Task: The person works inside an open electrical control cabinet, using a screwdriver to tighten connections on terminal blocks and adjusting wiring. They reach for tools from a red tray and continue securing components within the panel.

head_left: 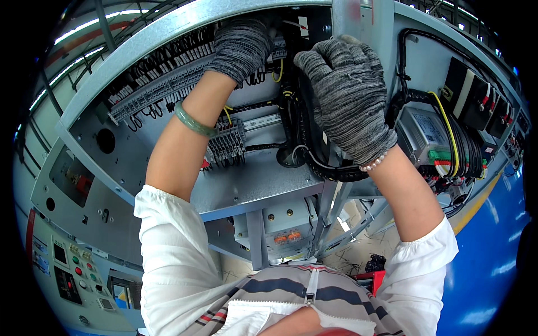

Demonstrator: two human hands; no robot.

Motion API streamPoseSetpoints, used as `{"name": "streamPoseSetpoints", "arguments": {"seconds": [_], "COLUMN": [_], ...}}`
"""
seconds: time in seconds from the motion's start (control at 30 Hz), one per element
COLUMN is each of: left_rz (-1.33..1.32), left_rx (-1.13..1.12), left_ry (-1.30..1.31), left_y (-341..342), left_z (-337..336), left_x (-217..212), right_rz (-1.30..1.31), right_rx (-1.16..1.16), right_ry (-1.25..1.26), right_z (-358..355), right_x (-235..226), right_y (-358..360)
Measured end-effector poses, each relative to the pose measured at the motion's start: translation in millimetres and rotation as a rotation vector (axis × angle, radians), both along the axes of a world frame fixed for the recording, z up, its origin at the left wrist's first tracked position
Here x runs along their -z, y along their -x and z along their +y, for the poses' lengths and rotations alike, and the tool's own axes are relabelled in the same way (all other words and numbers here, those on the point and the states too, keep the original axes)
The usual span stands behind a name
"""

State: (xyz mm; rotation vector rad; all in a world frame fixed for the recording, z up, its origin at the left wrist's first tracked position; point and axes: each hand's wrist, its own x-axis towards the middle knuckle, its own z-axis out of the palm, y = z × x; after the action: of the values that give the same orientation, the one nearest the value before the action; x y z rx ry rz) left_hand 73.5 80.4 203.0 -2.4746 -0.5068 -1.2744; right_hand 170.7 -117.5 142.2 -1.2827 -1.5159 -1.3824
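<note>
My left hand [241,49], in a grey knitted glove, reaches to the upper right end of a long terminal block row [162,87] inside the metal cabinet. Its fingertips are lost in shadow, so what they touch cannot be made out. A thin wire with a red tip [296,25] shows just right of it. My right hand [350,95], gloved alike, is raised beside the upright post with its fingers curled; whatever lies in them is hidden. Behind and below it runs a thick black wire bundle [305,131]. A yellow wire [278,71] hangs between the hands.
A smaller terminal block [226,143] sits on a rail under my left forearm. At right stand a grey power unit [420,131] and a black-wrapped cable loop [400,56]. The cabinet's front lip [263,199] crosses below my arms. A button panel [75,274] stands lower left.
</note>
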Motion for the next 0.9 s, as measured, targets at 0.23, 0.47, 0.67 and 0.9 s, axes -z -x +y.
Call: {"name": "streamPoseSetpoints", "arguments": {"seconds": [0.23,0.47,0.67,0.9], "left_rz": [0.103,0.051,0.058,0.031], "left_rx": [-0.326,-0.15,-0.186,-0.136], "left_ry": [-0.174,-0.242,-0.096,-0.086], "left_y": [13,21,21,21], "left_z": [-30,-20,-29,-30], "left_x": [-7,-7,-8,-9], "right_rz": [-0.047,-0.002,-0.081,-0.098], "right_rx": [-0.024,0.015,0.069,-0.15], "right_ry": [0.021,-0.008,-0.065,-0.053], "right_z": [-1,1,7,9], "right_x": [-5,-3,-11,-8], "right_y": [7,14,8,4]}}
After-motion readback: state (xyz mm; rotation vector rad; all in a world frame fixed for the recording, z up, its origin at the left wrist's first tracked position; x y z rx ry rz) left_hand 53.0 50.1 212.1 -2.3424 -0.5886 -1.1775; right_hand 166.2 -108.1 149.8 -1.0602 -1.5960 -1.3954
